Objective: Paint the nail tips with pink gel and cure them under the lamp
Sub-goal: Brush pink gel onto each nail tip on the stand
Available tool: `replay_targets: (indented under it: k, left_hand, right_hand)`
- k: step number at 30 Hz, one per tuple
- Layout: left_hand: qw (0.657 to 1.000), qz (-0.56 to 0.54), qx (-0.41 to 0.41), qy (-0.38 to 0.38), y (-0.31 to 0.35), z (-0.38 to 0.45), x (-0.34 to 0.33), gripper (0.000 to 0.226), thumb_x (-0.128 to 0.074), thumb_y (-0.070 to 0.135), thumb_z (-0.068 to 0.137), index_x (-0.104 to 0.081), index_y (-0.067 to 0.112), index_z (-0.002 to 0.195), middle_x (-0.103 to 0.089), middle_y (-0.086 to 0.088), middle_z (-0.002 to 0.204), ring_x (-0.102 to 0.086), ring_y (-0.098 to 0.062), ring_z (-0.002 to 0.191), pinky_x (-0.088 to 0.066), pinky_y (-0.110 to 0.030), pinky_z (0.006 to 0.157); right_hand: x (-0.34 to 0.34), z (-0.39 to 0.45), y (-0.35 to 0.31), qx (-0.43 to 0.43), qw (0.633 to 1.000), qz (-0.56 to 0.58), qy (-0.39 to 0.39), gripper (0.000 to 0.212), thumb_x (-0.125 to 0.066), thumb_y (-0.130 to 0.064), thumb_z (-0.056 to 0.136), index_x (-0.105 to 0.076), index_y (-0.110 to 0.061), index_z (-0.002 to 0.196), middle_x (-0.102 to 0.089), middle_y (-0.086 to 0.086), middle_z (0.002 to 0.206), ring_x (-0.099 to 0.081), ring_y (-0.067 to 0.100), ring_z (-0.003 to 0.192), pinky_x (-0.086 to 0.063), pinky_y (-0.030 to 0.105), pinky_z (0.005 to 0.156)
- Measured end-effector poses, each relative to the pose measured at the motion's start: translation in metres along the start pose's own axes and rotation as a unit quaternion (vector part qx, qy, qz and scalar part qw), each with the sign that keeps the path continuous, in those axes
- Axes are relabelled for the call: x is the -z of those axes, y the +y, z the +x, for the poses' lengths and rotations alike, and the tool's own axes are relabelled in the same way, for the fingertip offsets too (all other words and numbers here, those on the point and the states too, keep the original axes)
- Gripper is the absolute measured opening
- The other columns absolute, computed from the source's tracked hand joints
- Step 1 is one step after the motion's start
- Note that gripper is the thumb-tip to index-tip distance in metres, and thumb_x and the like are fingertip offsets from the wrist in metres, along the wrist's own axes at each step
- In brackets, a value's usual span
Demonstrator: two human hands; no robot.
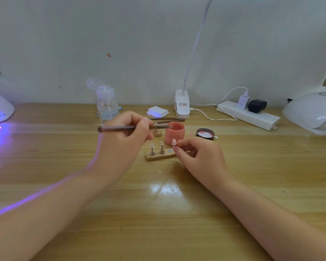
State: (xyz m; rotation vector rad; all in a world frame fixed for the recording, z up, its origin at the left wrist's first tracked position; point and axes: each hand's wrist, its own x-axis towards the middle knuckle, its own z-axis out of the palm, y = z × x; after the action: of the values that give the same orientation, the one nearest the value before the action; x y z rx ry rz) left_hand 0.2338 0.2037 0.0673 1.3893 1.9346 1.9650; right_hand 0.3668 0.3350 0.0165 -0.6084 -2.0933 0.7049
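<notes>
Behind blurred left hand (126,134), brush (117,128) partly hidden.

We see a pink-coated nail tip (174,142) upright before the open pink gel jar (175,133) — two clear tips (152,145) on the wooden stand (160,156); lamp (0,108) glowing violet, far left.

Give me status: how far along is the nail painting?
Done: jar open, lid set aside; left lamp lit. In hand: left hand holds the brush, bristles at the jar's rim; right hand pinches a pinkish tip on its stand. Left: two tips on the wooden base look clear and unpainted. Whether anything is curing inside the lamp can't be seen.
</notes>
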Motion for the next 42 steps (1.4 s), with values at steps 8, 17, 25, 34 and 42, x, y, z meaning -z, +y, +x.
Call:
replay_targets:
  k: [8,17,25,34,42]
  left_hand:
    - [0.965,0.218,0.049,-0.134,0.008,0.084,-0.034,0.02,-0.058,0.021,0.084,-0.07,0.005,0.079,-0.071,-0.002,0.068,-0.05,-0.004,0.049,-0.037,-0.015,0.044]
    - [0.91,0.31,0.116,-0.25,0.004,0.101,-0.061,0.021,-0.056,0.019,0.087,-0.053,0.013,0.067,-0.056,0.001,0.069,-0.039,-0.014,0.053,-0.031,-0.024,0.051]
    - [0.954,0.017,0.291,-0.074,-0.003,0.097,-0.04,0.012,-0.057,0.013,0.085,-0.065,0.013,0.076,-0.059,0.009,0.042,-0.039,-0.01,0.051,-0.028,-0.021,0.046]
    - [0.934,-0.027,0.354,-0.033,-0.027,0.087,-0.018,0.013,-0.057,0.014,0.083,-0.064,0.016,0.071,-0.058,0.008,0.044,-0.036,-0.01,0.047,-0.028,-0.019,0.044]
    - [0.933,-0.09,0.346,-0.036,-0.035,0.081,-0.013,0.012,-0.059,0.02,0.087,-0.068,0.018,0.08,-0.064,0.009,0.055,-0.047,-0.007,0.051,-0.032,-0.018,0.043]
  right_hand:
    - [-0.001,0.0,0.0,-0.01,1.0,0.006,-0.005,0.016,-0.074,-0.015,0.081,-0.07,-0.03,0.076,-0.06,-0.025,0.06,-0.057,0.006,0.052,-0.043,0.018,0.059]
    - [-0.001,0.0,-0.002,-0.013,1.0,0.008,-0.008,0.008,-0.073,-0.015,0.081,-0.073,-0.023,0.079,-0.063,-0.02,0.064,-0.057,0.008,0.053,-0.05,0.028,0.062]
    - [-0.002,0.0,-0.002,-0.014,1.0,-0.001,-0.004,0.015,-0.074,-0.017,0.081,-0.07,-0.03,0.074,-0.061,-0.021,0.062,-0.055,0.007,0.053,-0.045,0.022,0.06]
    - [-0.001,-0.001,-0.002,-0.014,1.0,-0.001,-0.011,0.01,-0.073,-0.018,0.082,-0.072,-0.026,0.077,-0.063,-0.019,0.063,-0.055,0.007,0.054,-0.047,0.024,0.06]
    - [0.0,-0.001,-0.004,-0.009,1.0,-0.008,-0.005,0.01,-0.073,-0.017,0.082,-0.072,-0.025,0.076,-0.064,-0.017,0.064,-0.057,0.008,0.055,-0.05,0.028,0.062]
